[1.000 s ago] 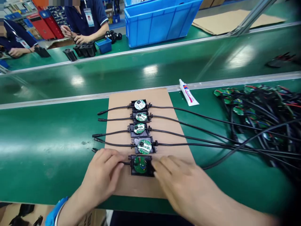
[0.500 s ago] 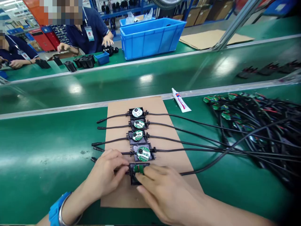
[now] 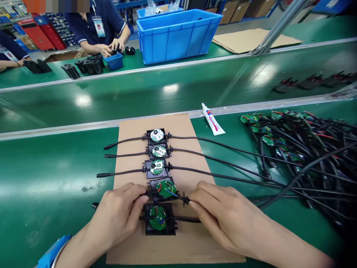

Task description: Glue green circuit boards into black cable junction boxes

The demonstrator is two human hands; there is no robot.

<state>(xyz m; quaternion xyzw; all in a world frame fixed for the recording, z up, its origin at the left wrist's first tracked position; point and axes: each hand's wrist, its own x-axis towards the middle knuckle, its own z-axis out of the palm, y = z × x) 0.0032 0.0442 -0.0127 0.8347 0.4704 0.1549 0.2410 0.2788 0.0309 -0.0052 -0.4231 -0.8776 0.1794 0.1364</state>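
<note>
In the head view, several black plastic housings stand in a column on a cardboard sheet (image 3: 181,245), each with a round circuit board and cables. My left hand (image 3: 119,210) pinches the short black cable at the left of the fourth housing (image 3: 153,184). With thumb and fingers closed, my right hand (image 3: 217,212) grips the long cable just behind its black grommet (image 3: 185,200), which sits outside the housing. Between them the green circuit board (image 3: 166,187) is tilted, red and blue wires showing. Closest to me, the fifth housing (image 3: 160,230) holds a green board (image 3: 157,217).
A white tube (image 3: 213,120) lies beyond the cardboard. Tangled black cables with boards (image 3: 301,149) are heaped at the right. Across a metal-edged green strip, a co-worker's hands (image 3: 111,48) work at a small blue bin (image 3: 114,61), beside a large blue crate (image 3: 178,37).
Both hands have left the nearest housing for the fourth one and taken hold of its cables. The fourth board now shows its wired side. The view has shifted slightly.
</note>
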